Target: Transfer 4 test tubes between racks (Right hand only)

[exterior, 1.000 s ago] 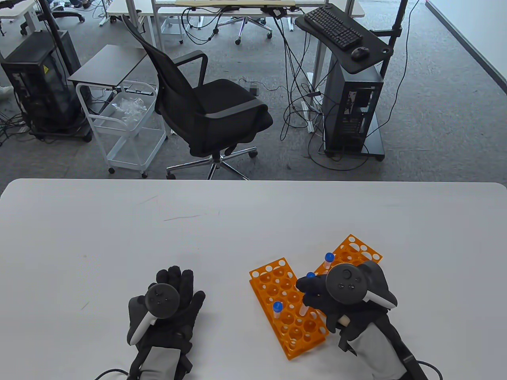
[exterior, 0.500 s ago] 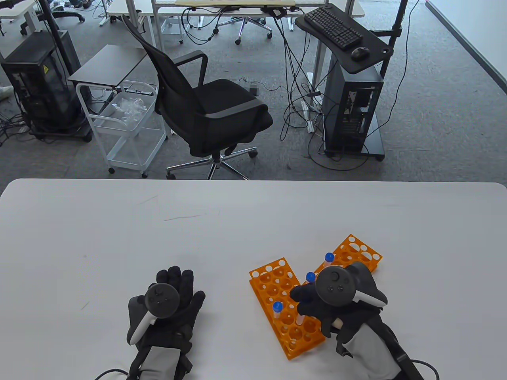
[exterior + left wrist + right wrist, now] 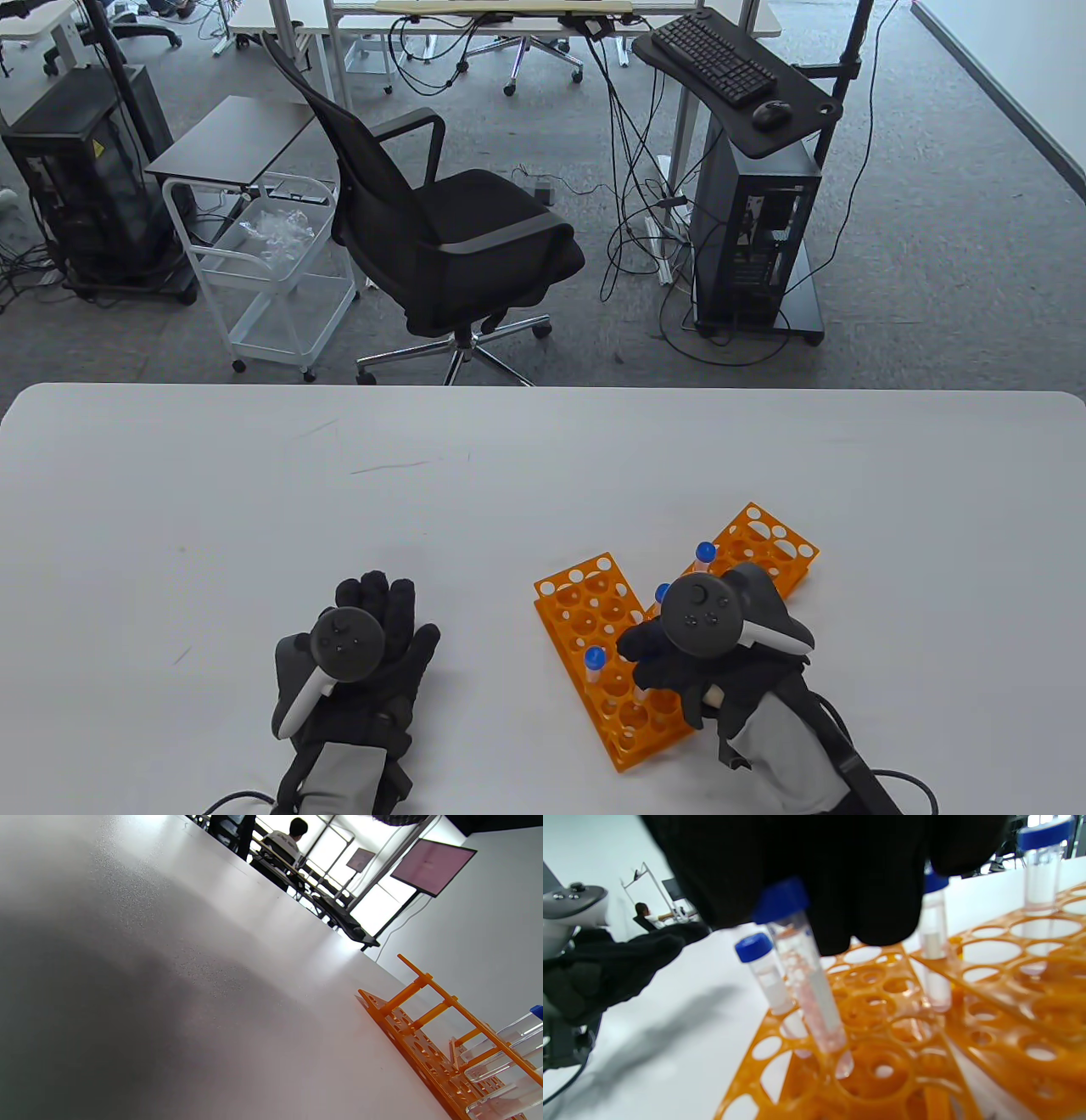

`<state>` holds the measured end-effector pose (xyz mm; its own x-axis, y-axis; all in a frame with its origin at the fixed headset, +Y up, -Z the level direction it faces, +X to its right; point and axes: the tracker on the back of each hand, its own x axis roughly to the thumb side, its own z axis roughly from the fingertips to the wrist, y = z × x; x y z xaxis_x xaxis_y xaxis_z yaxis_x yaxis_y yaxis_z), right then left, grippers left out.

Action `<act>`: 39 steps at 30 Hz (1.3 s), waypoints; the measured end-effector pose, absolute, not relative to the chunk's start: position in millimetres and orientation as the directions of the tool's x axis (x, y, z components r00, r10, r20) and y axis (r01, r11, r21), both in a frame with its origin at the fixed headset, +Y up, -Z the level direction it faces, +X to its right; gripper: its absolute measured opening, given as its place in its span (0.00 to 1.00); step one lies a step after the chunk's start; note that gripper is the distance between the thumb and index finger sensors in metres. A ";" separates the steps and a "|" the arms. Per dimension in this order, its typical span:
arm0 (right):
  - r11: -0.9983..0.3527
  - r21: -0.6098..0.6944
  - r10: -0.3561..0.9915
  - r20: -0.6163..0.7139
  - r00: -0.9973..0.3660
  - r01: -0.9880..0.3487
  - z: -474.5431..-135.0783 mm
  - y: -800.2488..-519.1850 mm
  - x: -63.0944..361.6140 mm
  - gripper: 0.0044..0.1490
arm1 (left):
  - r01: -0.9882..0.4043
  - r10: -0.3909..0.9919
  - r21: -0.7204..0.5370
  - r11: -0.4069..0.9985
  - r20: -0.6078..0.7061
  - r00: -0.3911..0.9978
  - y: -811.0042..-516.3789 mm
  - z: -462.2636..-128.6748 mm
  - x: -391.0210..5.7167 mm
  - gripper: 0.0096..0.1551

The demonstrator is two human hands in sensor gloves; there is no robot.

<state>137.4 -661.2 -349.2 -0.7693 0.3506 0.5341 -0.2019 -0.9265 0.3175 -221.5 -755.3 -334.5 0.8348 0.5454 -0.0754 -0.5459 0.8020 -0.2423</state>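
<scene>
Two orange racks lie side by side: the left rack (image 3: 585, 615) and the right rack (image 3: 768, 539). My right hand (image 3: 652, 660) pinches a blue-capped test tube (image 3: 806, 984) by its top. The tube's tip sits in a hole near the front of the left rack (image 3: 882, 1086). Another capped tube (image 3: 594, 664) stands in the left rack, just left of my hand. Two capped tubes (image 3: 703, 556) stand in the right rack; my hand partly hides the nearer one (image 3: 663, 592). My left hand (image 3: 361, 654) lies flat and open on the table, holding nothing.
The white table (image 3: 424, 509) carries only the racks and my hands. The left wrist view shows the left rack's side (image 3: 424, 1043) with clear tubes (image 3: 509, 1031) in it. Cables trail off the front edge behind both wrists.
My right hand has moved left and towards me with the tube, from the right rack over to the left rack, and lowered it. The left hand has not moved.
</scene>
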 end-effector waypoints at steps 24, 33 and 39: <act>-0.925 0.358 0.313 0.525 -0.791 -0.128 -352.3 -678.9 127.9 0.30 | -0.547 0.548 -0.242 0.801 -0.070 0.833 -755.1 -334.8 -221.2 0.40; -0.919 0.370 0.325 0.514 -0.794 -0.136 -351.9 -678.3 128.5 0.31 | -0.547 0.548 -0.242 0.801 -0.070 0.833 -755.1 -334.8 -221.2 0.40; -0.913 0.358 0.364 0.500 -0.786 -0.196 -353.2 -670.6 136.6 0.33 | -0.551 0.553 -0.237 0.800 -0.064 0.830 -755.2 -335.4 -221.2 0.40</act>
